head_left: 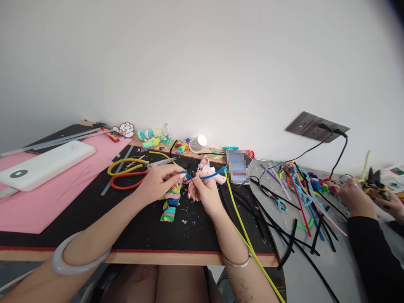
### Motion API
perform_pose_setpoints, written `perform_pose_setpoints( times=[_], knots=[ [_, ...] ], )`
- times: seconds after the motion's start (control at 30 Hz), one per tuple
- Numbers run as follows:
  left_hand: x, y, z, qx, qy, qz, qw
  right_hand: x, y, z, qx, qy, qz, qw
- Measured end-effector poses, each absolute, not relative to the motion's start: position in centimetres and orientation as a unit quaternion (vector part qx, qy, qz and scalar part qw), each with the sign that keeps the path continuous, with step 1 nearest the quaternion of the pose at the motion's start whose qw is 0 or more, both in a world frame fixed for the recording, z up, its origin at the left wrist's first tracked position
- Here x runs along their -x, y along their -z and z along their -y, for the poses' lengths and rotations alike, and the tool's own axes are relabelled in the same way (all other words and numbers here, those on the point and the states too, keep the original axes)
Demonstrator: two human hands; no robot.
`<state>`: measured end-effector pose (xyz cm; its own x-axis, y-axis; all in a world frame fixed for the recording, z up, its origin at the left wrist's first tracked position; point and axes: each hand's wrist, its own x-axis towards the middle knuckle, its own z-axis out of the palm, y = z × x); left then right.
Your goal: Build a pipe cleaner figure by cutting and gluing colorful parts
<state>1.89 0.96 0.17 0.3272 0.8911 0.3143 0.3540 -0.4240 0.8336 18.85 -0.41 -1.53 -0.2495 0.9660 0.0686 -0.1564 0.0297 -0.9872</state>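
Nearest the counter (142,246) edge, just in front of the pink glue gun (211,171), the left hand (158,182) and right hand (203,191) meet, each grip pinching the blue pipe cleaner (211,174) around a small dark bead (hard to make out), with a striped chenille figure (169,207) lying below them. The cleaner looks light, fuzzy and easily bent, so I judge it best held close to the bead. Beyond the gun sits a phone (238,167); right of it, another person's hands (358,198) work among loose cleaners.
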Motion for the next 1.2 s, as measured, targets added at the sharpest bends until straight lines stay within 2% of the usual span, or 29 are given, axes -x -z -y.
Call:
perform_pose_setpoints(
  times=[0.1, 0.33, 0.97, 1.2],
  knots=[
    [-1.86, 0.3, -0.98, -0.713, -0.439, -0.422, 0.347, -18.94, 1.8, 0.35, 0.381, -0.588, 0.519, 0.49],
    [-1.62, 0.89, -1.17, -0.728, -0.468, -0.432, 0.254, -19.03, 2.03, 0.3, 0.354, -0.62, 0.505, 0.484],
    [-1.69, 0.38, -0.96, -0.708, -0.433, -0.428, 0.359, -19.09, 1.84, 0.43, 0.384, -0.583, 0.534, 0.477],
    [-1.78, 0.36, -1.03, -0.733, -0.404, -0.411, 0.361, -19.11, 2.14, 0.43, 0.395, -0.577, 0.53, 0.48]
  ],
)
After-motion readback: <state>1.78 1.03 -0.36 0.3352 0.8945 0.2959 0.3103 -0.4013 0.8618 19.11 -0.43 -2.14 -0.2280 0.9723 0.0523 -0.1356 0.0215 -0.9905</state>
